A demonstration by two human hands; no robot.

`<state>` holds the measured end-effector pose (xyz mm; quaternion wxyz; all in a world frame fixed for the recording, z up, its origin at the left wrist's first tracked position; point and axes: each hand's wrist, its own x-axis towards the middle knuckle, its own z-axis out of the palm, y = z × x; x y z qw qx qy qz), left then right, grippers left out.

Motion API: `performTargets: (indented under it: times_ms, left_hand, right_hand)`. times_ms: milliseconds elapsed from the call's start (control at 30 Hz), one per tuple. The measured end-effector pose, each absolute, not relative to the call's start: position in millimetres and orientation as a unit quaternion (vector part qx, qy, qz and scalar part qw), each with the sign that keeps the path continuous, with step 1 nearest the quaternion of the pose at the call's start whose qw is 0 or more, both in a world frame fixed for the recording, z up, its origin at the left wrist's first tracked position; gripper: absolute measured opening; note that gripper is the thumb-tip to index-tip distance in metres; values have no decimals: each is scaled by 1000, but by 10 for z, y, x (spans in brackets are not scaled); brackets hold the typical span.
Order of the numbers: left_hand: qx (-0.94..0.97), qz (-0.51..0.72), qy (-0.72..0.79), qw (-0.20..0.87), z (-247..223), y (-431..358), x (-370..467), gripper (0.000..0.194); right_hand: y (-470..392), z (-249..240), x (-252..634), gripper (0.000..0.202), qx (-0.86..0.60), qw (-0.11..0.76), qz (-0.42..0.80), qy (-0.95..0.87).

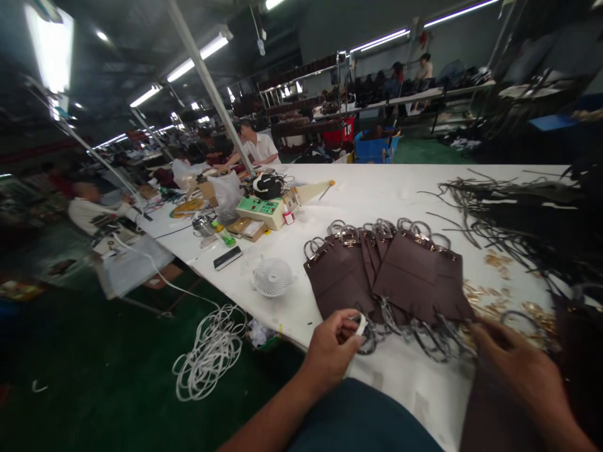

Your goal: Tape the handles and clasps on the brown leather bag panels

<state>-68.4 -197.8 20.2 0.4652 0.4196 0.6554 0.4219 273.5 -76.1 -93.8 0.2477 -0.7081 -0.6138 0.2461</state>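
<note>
Factory space with strip lights and long shelves is seen behind, and a white table is stretched across the view. At left, on the green floor, a coil of white cord is left loosely. Near the table edge a small white fan is placed. Right of it, a narrow white strip is held by the left hand, between thumb and bent fingers. Just beyond, the brown bag pieces are laid overlapping in a heap; looped handles and gold-coloured fittings are already seen on many of them, so this part is judged to be done there. At the heap's right corner the right hand is placed, with fingers bent; whether anything is gripped cannot be told. Farther right, loose gold-coloured parts and dark straps are scattered, apparently not yet used, so the work is judged unfinished.
</note>
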Motion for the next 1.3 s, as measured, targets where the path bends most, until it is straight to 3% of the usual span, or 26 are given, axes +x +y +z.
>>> performTargets:
  times_ms: [100,300,533,800,967,1167,1300]
  left_hand:
    - [477,383,670,420,275,-1933,-608,48]
    - [542,348,656,393,281,-1821,-605,48]
    - [571,307,643,408,81,-1535,-723,45]
    - [644,239,590,424,-83,-756,-668,20]
    - [638,245,565,462,-246,-222,-575,16]
    - [367,272,585,671,-696,424,-385,23]
    - [205,310,597,710,-1157,748,-384,30]
  right_hand:
    - [-1061,-442,1859,57,-527,290,477,-640]
    - [-1142,-174,1155,22,-370,335,486,-717]
    - [-998,-367,1127,21,-396,316,461,-729]
    - [-592,-493,1227,18,-465,241,454,-721]
    - [-135,-566,1326,22,-509,212,470,-689]
    - [515,-572,1492,29,-499,206,590,-600]
    - [1101,-850,1650,38,-519,261,653,-486]
